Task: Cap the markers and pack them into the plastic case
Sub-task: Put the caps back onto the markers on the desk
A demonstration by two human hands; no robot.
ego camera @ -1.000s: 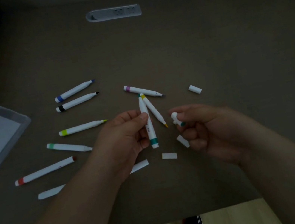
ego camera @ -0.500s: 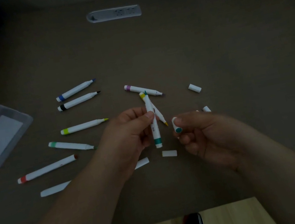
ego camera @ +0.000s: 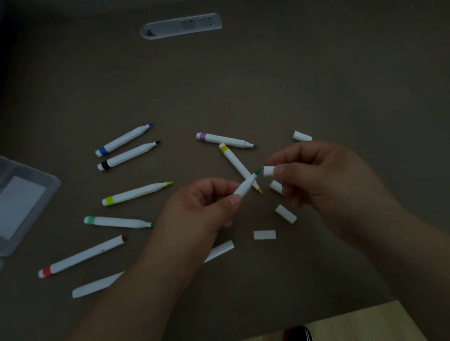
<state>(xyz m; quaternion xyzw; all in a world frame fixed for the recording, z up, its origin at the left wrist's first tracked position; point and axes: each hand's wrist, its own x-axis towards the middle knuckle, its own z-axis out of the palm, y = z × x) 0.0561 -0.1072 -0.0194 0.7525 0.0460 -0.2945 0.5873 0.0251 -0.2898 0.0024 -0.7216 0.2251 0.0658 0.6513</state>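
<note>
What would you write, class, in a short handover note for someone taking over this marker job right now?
Left hand: holds the teal marker, tip toward the right hand.
Right hand: pinches a cap just off that tip; another cap sits by its fingers.
On the table: blue, black, purple, yellow, lime, green and red markers, loose caps, one long white piece. The case lies open at far left.
Done: no marker visibly capped or packed.
Left: cap the teal one, then the rest; pack all.
</note>
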